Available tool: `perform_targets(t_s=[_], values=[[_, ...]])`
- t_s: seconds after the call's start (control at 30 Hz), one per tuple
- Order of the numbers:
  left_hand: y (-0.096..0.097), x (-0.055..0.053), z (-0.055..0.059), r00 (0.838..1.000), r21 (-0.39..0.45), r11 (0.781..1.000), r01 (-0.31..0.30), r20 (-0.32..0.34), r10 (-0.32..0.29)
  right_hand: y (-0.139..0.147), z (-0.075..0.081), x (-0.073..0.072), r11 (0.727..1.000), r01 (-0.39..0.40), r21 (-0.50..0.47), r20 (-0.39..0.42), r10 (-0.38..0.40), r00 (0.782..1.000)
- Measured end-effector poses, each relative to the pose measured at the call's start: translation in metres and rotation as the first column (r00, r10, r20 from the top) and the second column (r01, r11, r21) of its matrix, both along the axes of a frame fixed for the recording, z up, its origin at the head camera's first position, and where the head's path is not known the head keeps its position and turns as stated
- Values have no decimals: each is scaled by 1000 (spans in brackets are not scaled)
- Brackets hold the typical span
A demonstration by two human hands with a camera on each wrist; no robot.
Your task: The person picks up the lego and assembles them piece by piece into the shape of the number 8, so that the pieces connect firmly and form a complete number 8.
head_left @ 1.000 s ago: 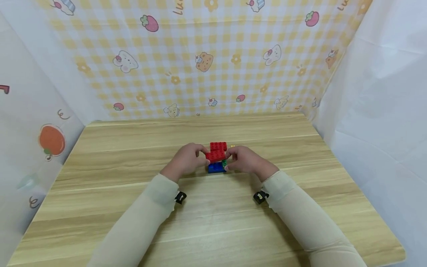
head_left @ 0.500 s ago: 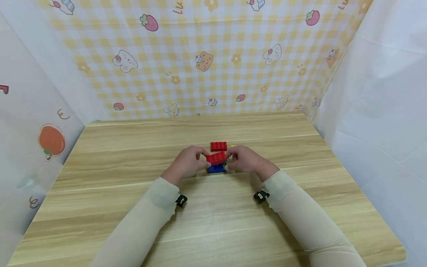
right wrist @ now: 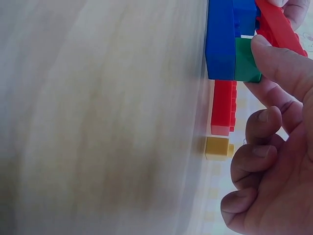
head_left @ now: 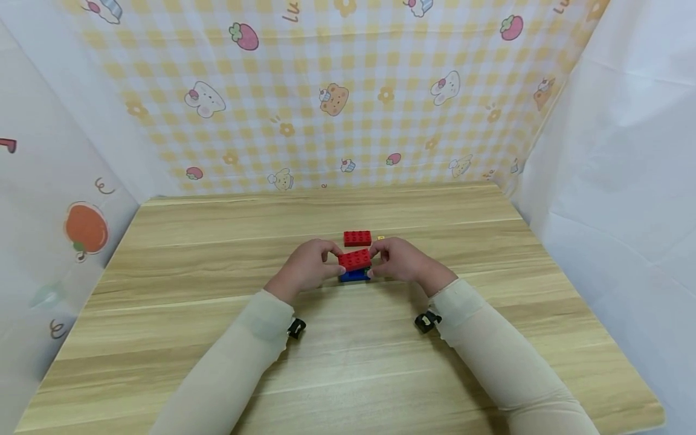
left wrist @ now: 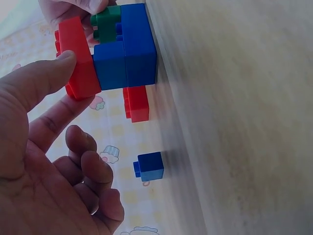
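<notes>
Red brick (head_left: 354, 260) near centre, studs up, askew, overlapping the blue brick (head_left: 354, 277) at its 6 o'clock. Left hand (head_left: 306, 266) at 9 o'clock, pinching the red one's left end. Right hand (head_left: 401, 260) at 3 o'clock, up against the right side of the pair. Second red brick (head_left: 357, 238) at 12 o'clock, lying apart on the wood-grain surface (head_left: 353, 362); small yellow piece (head_left: 380, 238) at that one's 3 o'clock. Pale sleeves (head_left: 239, 356) enter from 7 and 5 o'clock. Checked cloth (head_left: 359, 66) at 12 o'clock, behind everything.
</notes>
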State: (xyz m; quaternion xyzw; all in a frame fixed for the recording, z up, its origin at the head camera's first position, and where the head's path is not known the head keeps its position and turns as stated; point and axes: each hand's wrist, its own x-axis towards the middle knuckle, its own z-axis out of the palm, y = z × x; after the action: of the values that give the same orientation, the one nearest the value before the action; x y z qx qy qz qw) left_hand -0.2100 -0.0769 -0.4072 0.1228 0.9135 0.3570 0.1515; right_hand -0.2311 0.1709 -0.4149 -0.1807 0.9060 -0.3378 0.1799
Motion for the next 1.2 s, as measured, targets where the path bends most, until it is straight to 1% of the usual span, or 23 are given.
perform_targets(t_s=[0.2, 0.37, 0.53, 0.67, 0.9, 1.2], values=[[1, -1, 0, 1000, -30, 1000, -6, -7, 6, 1, -2, 0, 1000, 1, 11, -8, -1, 1000], [3, 0, 3, 1000, -73, 997, 9, -8, -9, 2, 3, 2, 1000, 7, 15, -17, -7, 1000], [4, -1, 4, 1000, -102, 995, 22, -15, -24, 3, 9, 4, 999, 1, -49, -73, -4, 997], [4, -1, 4, 1000, -106, 994, 17, -21, -20, 1, 14, 5, 997, -18, -71, -106, 10, 994], [5, 0, 7, 1000, -107, 994, 13, -14, -15, -3, 20, 8, 999, 10, -39, -98, -14, 995], [8, 2, 11, 1000, -124, 992, 15, -6, -16, -3, 20, 8, 1000, 14, -9, -97, -14, 995]])
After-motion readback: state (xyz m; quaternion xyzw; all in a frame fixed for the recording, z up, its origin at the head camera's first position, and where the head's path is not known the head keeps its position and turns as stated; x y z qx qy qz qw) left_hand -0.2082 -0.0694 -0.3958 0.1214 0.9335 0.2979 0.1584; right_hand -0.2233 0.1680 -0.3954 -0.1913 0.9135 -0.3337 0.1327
